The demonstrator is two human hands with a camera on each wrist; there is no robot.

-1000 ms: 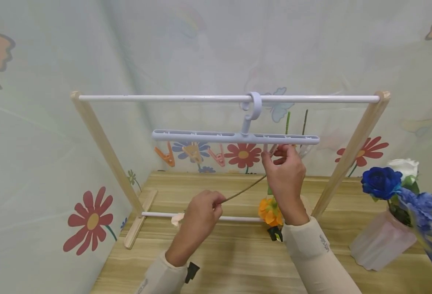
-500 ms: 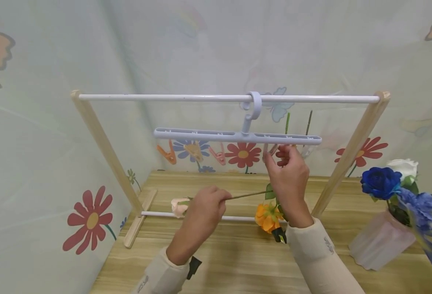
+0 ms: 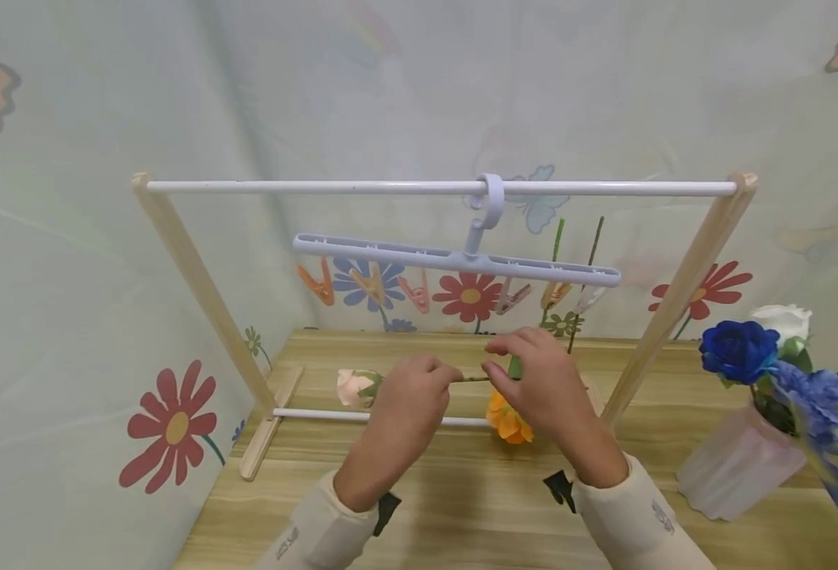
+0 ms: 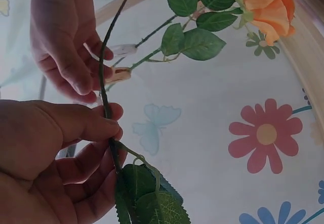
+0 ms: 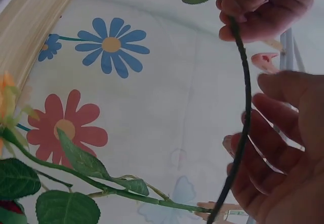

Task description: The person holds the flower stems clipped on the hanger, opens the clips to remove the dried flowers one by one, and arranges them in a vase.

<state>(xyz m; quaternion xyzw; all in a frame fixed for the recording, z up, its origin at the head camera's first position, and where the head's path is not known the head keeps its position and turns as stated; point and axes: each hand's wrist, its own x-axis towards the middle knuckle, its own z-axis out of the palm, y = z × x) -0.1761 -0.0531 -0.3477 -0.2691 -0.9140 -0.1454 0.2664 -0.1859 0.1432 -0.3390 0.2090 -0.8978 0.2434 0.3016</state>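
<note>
My left hand pinches the dark green stem of a pale pink artificial rose between thumb and fingers. The stem points to the right, and the bloom lies to the hand's left. My right hand is around the free part of that stem, its thumb and fingers spread apart. Above hangs a pale lavender hanger with small clothespins. The orange clothespin and the white clothespin each hold a flower stem. An orange flower hangs upside down, partly behind my right hand. The pink clothespin holds nothing.
A wooden rack with a white top rod stands on the wood-grain table. Three more clothespins hang on the hanger's left half. To the right, a pale pink vase holds blue and white flowers. A patterned curtain surrounds the rack.
My right hand has left the pink clothespin and come down to the rose's stem. My left hand has shifted slightly right with the rose. The hanger now tilts lower at its right end.
</note>
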